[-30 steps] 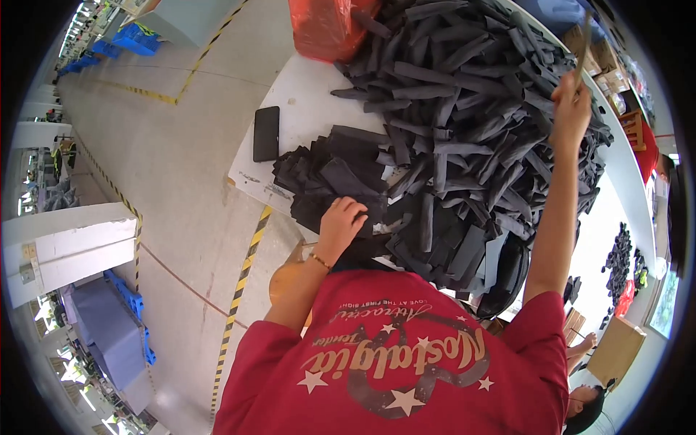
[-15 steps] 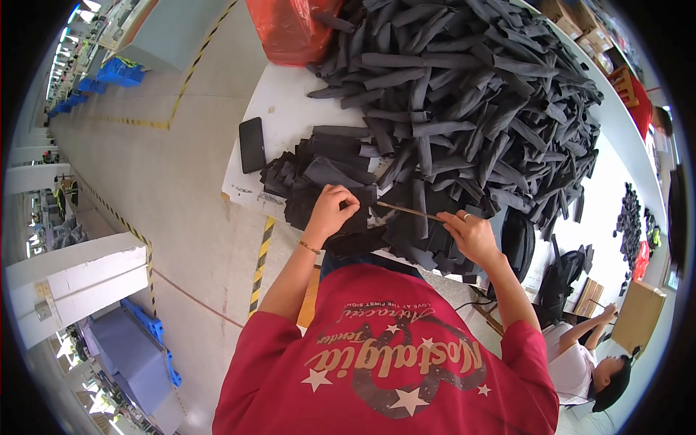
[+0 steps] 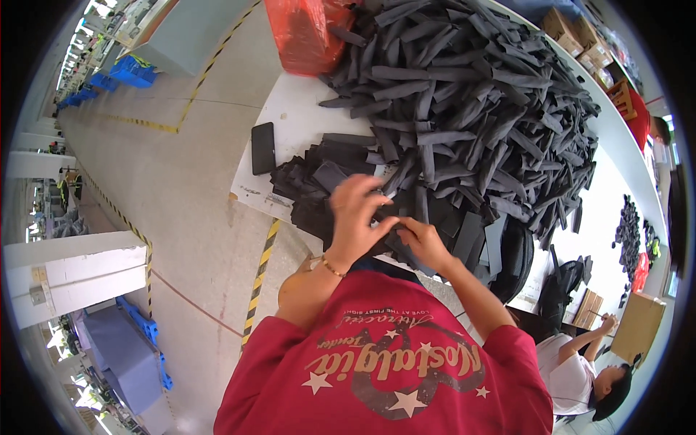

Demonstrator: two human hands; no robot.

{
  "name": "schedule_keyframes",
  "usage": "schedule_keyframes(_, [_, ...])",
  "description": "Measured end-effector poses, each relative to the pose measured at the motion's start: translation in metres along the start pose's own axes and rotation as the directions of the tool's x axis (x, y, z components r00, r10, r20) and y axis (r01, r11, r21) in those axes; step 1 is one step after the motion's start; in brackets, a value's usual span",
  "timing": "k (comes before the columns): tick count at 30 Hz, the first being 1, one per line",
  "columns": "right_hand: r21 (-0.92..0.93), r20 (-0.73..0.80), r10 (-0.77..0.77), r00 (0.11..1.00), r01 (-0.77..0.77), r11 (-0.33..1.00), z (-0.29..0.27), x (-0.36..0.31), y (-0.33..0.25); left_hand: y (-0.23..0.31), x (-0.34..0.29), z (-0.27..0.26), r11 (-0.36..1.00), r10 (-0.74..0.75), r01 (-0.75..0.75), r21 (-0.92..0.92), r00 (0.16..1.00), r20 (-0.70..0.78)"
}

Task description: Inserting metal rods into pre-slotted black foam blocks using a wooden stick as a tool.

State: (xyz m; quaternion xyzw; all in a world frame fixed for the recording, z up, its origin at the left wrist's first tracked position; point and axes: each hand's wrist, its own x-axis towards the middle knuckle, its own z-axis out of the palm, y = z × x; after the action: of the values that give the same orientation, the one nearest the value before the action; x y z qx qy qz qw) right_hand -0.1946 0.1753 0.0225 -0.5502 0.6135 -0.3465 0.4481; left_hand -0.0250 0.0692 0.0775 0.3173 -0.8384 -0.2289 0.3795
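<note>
In front of me, my left hand [image 3: 353,217] is raised with its fingers apart and curved, slightly blurred. Its thumb reaches the fingertips of my right hand [image 3: 426,243]. The right fingers are pinched together, and what they hold is hidden; the thin stick seen earlier does not show. Under and beside both hands lie dark flat fabric pieces [image 3: 319,174] along the near table edge. Beyond them rises a big heap of dark grey rolled or tubular fabric strips [image 3: 478,109].
A white table [image 3: 290,109] carries a black phone [image 3: 263,148] at its left and a red plastic bag [image 3: 308,36] at the back. Black bags [image 3: 515,250] stand at the right. A seated co-worker [image 3: 580,370] is farther right, near a cardboard box [image 3: 638,326]. Striped tape [image 3: 261,286] marks the floor.
My hands have come together from apart. The left has moved right and opened from a pinch; the right has moved left, and the thin stick it held has gone out of sight.
</note>
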Motion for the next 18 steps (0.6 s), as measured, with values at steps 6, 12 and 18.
schedule_keyframes(6, [0.174, -0.075, 0.009, 0.997, 0.005, 0.985, 0.054, -0.005, -0.009, -0.042, -0.053, 0.035, -0.384, -0.697, 0.197, -0.902, 0.579, 0.423])
schedule_keyframes(12, [0.032, -0.274, 0.027, 0.961, -0.019, 0.999, 0.08, -0.002, -0.011, -0.021, -0.041, 0.042, -0.339, -0.826, 0.16, -0.927, 0.421, 0.375])
schedule_keyframes(18, [0.008, -0.113, 0.098, 0.989, -0.098, 0.995, 0.069, -0.035, -0.02, -0.034, -0.031, 0.028, -0.253, -0.882, 0.248, -0.935, 0.339, 0.328])
